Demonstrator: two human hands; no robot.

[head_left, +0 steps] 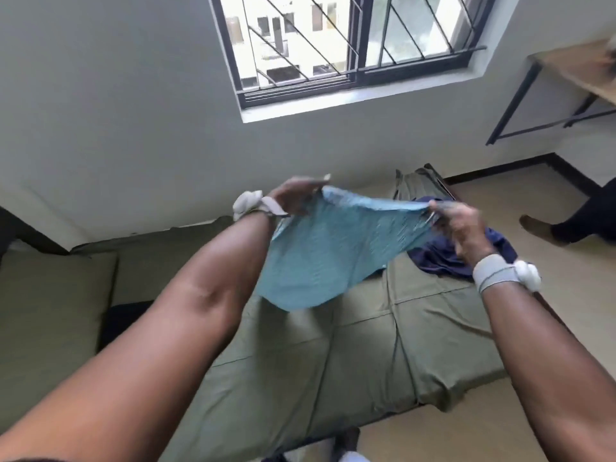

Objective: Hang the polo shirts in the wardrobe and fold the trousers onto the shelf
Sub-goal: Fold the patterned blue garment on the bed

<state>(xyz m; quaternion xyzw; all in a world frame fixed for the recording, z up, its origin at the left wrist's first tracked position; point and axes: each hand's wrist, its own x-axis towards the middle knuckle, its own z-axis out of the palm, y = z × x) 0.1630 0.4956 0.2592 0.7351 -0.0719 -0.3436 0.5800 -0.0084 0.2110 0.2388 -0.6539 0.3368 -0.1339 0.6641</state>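
A light blue garment hangs stretched in the air between my two hands, above a low olive-green mattress. My left hand grips its top edge on the left side. My right hand pinches the top edge on the right. Its lower part droops towards the mattress and looks blurred. A dark navy garment lies crumpled on the mattress, behind and below my right hand. No wardrobe or shelf is in view.
A barred window is set in the white wall ahead. A wooden table with black metal legs stands at the far right. Another person's leg and foot are on the tiled floor to the right. A dark object lies beside the cushion at left.
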